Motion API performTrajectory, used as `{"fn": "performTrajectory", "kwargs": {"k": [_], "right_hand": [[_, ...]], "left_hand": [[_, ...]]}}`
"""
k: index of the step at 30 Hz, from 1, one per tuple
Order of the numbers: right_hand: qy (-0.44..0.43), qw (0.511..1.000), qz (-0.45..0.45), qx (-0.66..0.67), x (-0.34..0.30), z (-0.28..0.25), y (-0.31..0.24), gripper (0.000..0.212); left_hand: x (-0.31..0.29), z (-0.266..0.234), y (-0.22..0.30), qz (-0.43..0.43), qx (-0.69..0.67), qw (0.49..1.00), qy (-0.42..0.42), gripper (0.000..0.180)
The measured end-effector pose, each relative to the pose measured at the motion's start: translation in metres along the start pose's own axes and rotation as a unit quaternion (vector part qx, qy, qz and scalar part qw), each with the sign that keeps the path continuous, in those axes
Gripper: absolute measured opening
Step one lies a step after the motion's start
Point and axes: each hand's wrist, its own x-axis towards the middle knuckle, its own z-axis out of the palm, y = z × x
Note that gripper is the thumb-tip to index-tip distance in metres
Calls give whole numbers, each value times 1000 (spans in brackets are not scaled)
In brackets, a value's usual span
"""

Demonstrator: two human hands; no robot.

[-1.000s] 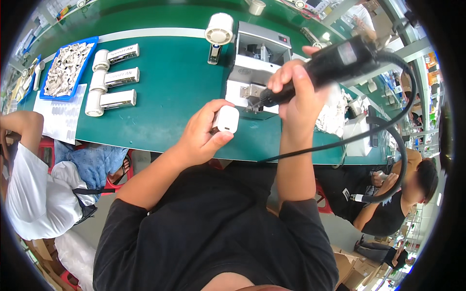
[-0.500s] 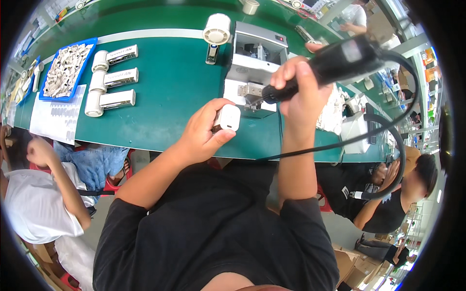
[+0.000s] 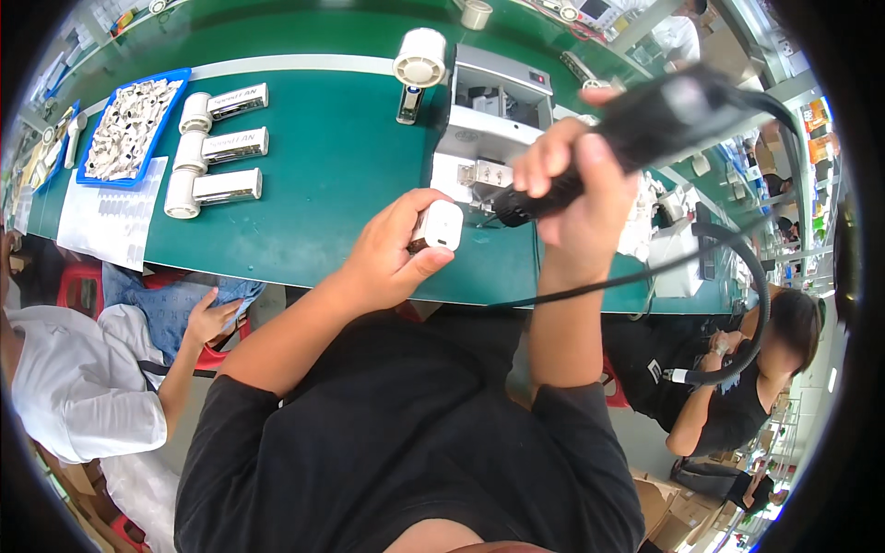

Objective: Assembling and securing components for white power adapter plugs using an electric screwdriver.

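Observation:
My left hand is closed around the handle of a white handheld fan, whose rounded end with a small dark slot points up. The rest of that fan is hidden by my fingers and palm. In my right hand, tilted and blurred, is a black electric screwdriver. Its nose points down and left, just in front of the grey screw feeder's metal outlet block and to the right of the held fan. Whether a screw sits on the bit is too small to tell.
Three white handheld fans lie in a column at left, beside a blue tray of small white parts. Another fan stands left of the feeder. The screwdriver's cable crosses by my right forearm. Co-workers sit on both sides.
My right hand has brought the screwdriver's nose toward me, away from the feeder's outlet block. My left hand keeps its hold. The co-worker at left has lowered a hand to the lap.

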Motion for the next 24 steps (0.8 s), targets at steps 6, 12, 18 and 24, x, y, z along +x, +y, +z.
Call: {"fn": "performTrajectory", "kwargs": {"k": [6,12,18,24], "right_hand": [[-40,993,-104,41,8,28,-19,45],[-36,995,-90,33,8,30,-10,45],[-54,990,-87,98,10,33,-4,49],[-76,988,-93,101,10,31,-8,53]], "left_hand": [[2,0,3,-7,11,1000,-8,47],[4,0,2,16,44,999,-18,48],[2,-1,-4,28,26,999,-7,49],[2,-11,-3,66,49,996,-24,56]]}}
